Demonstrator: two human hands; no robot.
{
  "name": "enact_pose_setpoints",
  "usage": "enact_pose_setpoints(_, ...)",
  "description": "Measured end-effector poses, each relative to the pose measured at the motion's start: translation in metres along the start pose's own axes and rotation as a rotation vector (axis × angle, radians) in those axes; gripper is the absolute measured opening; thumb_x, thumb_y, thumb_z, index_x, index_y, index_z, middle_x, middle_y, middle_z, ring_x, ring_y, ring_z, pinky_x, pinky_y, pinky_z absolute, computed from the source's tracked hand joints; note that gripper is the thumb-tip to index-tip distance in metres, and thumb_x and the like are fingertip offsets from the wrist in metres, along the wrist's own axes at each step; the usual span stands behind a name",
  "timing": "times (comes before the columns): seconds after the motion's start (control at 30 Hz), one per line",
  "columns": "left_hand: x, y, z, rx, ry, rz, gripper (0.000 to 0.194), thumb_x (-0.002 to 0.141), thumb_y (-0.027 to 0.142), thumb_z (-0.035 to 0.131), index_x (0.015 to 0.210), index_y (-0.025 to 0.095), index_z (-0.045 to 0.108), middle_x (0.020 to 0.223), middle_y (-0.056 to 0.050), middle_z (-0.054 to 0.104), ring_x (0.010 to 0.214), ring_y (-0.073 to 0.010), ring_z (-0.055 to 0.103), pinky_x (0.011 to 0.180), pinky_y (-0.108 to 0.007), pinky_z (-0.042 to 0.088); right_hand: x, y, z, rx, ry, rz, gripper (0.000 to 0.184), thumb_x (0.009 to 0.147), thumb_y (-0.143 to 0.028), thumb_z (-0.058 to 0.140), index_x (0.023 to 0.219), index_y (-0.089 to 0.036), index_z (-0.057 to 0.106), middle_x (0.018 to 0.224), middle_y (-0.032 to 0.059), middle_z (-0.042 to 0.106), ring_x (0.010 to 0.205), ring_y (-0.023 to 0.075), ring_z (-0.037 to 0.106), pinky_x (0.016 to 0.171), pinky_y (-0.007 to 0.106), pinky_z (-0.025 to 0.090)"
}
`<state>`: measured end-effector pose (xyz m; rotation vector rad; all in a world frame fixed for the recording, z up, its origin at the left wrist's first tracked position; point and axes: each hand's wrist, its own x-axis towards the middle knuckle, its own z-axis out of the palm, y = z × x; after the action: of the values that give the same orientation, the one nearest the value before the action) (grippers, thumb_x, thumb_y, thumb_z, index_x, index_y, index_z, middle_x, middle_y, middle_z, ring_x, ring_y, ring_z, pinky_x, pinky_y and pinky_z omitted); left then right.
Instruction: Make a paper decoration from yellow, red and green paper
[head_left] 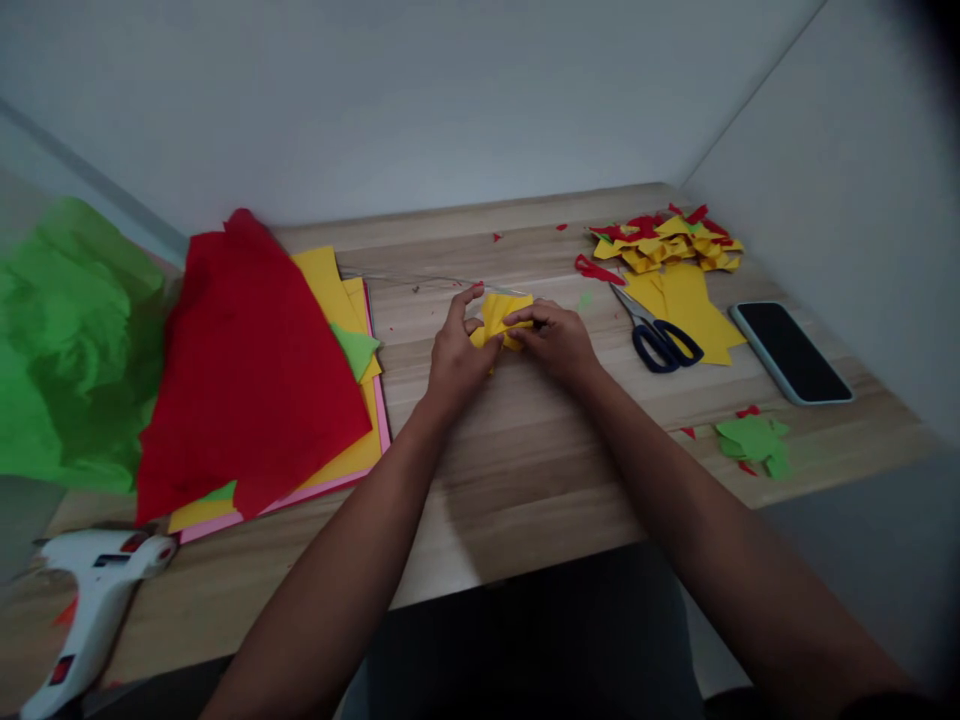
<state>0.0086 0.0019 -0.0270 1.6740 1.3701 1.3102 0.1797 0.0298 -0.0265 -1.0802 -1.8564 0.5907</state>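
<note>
Over the middle of the wooden table, both my hands grip a small folded piece of yellow paper (496, 312). My left hand (459, 352) pinches its left and lower side, with the index finger raised. From the right, my right hand (556, 340) holds the paper's other side between thumb and fingers. Creases show in the paper; part of it is hidden behind the fingers. To the right of my hands lie scissors (660, 338) with dark handles, their blades beside flat yellow paper pieces (694, 310).
Red paper (251, 370) covers yellow and pink sheets at left, beside crumpled green paper (75, 340). A white glue gun (97, 590) lies front left. Yellow and red cut pieces (667, 243) are heaped back right. A phone (791, 350) and green scraps (754, 442) lie at right.
</note>
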Motion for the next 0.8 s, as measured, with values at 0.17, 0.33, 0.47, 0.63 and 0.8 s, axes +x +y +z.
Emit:
enact_pose_setpoints(0.17, 0.001, 0.001, 0.001, 0.039, 0.001, 0.001, 0.068, 0.073, 0.013, 0.07, 0.135, 0.027, 0.046, 0.087, 0.002, 0.067, 0.065, -0.0135, 0.06, 0.065, -0.025, 0.047, -0.001, 0.005, 0.001, -0.07, 0.032, -0.002, 0.011, 0.079, -0.015, 0.068, 0.081, -0.024, 0.074, 0.079, 0.0009, 0.065, 0.082, 0.0193, 0.058, 0.079, 0.034, 0.046)
enact_pose_setpoints(0.33, 0.003, 0.0, 0.001, 0.017, -0.012, -0.013, 0.066, 0.074, 0.013, 0.068, 0.135, 0.027, 0.045, 0.105, -0.001, 0.068, 0.067, -0.0119, 0.061, 0.066, -0.025, 0.049, -0.001, 0.008, 0.001, -0.087, 0.043, -0.023, 0.011, 0.08, -0.014, 0.068, 0.081, -0.024, 0.073, 0.08, 0.0011, 0.064, 0.083, 0.0197, 0.057, 0.079, 0.034, 0.045)
enact_pose_setpoints(0.47, 0.004, 0.0, 0.001, -0.008, -0.015, 0.023, 0.064, 0.074, 0.015, 0.07, 0.132, 0.027, 0.046, 0.134, -0.006, 0.058, 0.075, -0.0114, 0.063, 0.069, -0.025, 0.051, -0.002, 0.006, 0.0, -0.105, 0.057, -0.019, 0.012, 0.081, -0.014, 0.066, 0.081, -0.024, 0.071, 0.083, 0.0014, 0.065, 0.083, 0.0199, 0.057, 0.08, 0.035, 0.045)
enact_pose_setpoints(0.63, 0.005, -0.004, 0.001, -0.017, -0.021, 0.008, 0.067, 0.073, 0.016, 0.071, 0.133, 0.028, 0.046, 0.132, -0.006, 0.06, 0.071, -0.0109, 0.062, 0.065, -0.024, 0.051, -0.002, 0.004, -0.004, -0.114, 0.067, -0.039, 0.01, 0.08, -0.014, 0.065, 0.08, -0.024, 0.069, 0.084, 0.0021, 0.067, 0.082, 0.0202, 0.058, 0.079, 0.036, 0.046)
enact_pose_setpoints(0.8, 0.004, -0.007, 0.002, -0.056, -0.005, 0.015, 0.064, 0.074, 0.017, 0.069, 0.132, 0.028, 0.046, 0.127, -0.007, 0.061, 0.086, -0.0165, 0.065, 0.067, -0.026, 0.053, 0.001, 0.006, -0.011, -0.094, 0.145, 0.039, 0.01, 0.077, -0.014, 0.063, 0.076, -0.023, 0.068, 0.082, 0.0013, 0.068, 0.076, 0.0184, 0.058, 0.076, 0.035, 0.047)
